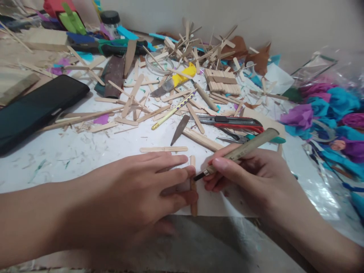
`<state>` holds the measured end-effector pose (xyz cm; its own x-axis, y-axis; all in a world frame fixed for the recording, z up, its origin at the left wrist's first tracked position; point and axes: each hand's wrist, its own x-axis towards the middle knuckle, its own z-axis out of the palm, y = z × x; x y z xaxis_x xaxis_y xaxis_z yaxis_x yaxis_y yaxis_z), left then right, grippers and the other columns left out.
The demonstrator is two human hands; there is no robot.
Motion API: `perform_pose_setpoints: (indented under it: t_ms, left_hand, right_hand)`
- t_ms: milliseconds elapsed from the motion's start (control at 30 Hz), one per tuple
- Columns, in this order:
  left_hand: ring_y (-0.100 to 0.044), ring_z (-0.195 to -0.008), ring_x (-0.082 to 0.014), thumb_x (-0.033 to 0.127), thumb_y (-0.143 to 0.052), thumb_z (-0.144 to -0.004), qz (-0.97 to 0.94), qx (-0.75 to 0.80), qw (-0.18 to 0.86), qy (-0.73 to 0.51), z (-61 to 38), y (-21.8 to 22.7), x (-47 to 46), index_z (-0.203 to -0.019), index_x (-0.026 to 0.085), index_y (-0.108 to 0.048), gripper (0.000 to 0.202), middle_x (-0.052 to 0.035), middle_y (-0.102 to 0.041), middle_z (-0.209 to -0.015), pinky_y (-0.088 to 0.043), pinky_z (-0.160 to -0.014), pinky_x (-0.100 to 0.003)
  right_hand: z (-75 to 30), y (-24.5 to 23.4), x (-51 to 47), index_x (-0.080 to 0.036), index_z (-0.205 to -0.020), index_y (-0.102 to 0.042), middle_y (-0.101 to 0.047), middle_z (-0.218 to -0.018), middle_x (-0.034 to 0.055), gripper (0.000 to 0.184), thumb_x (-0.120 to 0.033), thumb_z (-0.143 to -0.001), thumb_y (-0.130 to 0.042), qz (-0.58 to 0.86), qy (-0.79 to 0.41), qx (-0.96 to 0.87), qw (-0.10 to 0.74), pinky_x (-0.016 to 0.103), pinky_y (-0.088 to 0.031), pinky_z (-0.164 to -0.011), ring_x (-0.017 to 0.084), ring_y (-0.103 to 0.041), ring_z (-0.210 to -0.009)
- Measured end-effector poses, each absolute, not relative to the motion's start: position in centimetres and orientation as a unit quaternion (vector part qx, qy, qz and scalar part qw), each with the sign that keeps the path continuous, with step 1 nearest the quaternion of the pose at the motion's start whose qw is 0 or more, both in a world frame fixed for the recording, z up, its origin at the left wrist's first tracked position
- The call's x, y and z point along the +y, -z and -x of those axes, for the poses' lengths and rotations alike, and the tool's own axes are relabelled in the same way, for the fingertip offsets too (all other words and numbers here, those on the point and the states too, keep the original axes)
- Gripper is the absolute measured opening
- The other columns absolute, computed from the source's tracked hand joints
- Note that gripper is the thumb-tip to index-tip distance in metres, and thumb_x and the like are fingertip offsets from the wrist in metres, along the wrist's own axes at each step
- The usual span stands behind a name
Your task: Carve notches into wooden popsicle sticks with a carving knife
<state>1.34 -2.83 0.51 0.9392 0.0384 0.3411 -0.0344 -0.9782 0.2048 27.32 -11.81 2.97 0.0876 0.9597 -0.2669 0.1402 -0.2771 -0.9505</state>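
Observation:
My right hand (247,170) is closed round the wooden handle of a carving chisel (247,146). Its dark blade tip points down-left and meets, or nearly meets, an upright-lying craft stick (193,206) near the table's front edge. My left hand (142,185) reaches in from the left, fingers stretched and apart, with fingertips resting on that stick; its thumb is mostly hidden. Just beyond the left fingers lies another craft stick (164,149), placed crosswise. A small pointed metal blade (180,129) on a wooden handle (201,139) lies beyond both hands.
A red-and-black box cutter (231,122), pliers (247,137) and a pencil (174,110) lie past the hands. Loose craft sticks pile up at the back, near a yellow tube (183,75). A black phone (40,110) is at left, crepe-paper flowers (327,106) at right.

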Motion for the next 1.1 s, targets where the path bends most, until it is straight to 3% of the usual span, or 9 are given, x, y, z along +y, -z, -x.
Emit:
perform_pose_setpoints:
  t_ms: [467,600,1100]
  left_hand:
    - [-0.064,-0.145,-0.0301,0.051,-0.065,-0.116,-0.978,0.001,0.119,-0.17,-1.1,0.3,-2.8,-0.141,0.022,-0.072,0.038,-0.0078,-0.071,-0.156,-0.05,-0.131,-0.05]
    - [-0.064,-0.147,-0.0293,0.049,-0.066,-0.116,-0.978,0.0,0.113,-0.176,-1.2,0.3,-2.8,-0.143,0.021,-0.07,0.039,-0.0086,-0.072,-0.153,-0.049,-0.132,-0.049]
    - [-0.066,-0.146,-0.0303,0.052,-0.066,-0.116,-0.979,-0.006,0.115,-0.171,-1.3,0.1,-2.6,-0.146,0.021,-0.071,0.044,-0.0091,-0.072,-0.156,-0.052,-0.131,-0.048]
  right_hand:
    - [-27.3,-2.2,-12.6,-0.026,-0.08,-0.085,-0.075,-0.058,-0.001,0.026,-0.044,-0.093,-0.097,0.636,-0.454,-0.457,0.424,0.014,-0.051,-0.049,0.01,-0.068,-0.048]
    - [-27.1,-2.5,-12.8,-0.026,-0.077,-0.084,-0.074,-0.056,-0.0004,0.029,-0.047,-0.097,-0.093,0.65,-0.422,-0.472,0.42,0.014,-0.054,-0.05,0.01,-0.067,-0.047]
    - [-25.1,-3.1,-13.5,-0.03,-0.074,-0.084,-0.072,-0.056,-0.0014,0.024,-0.046,-0.089,-0.094,0.713,-0.36,-0.429,0.422,0.025,-0.056,-0.05,0.015,-0.066,-0.05]
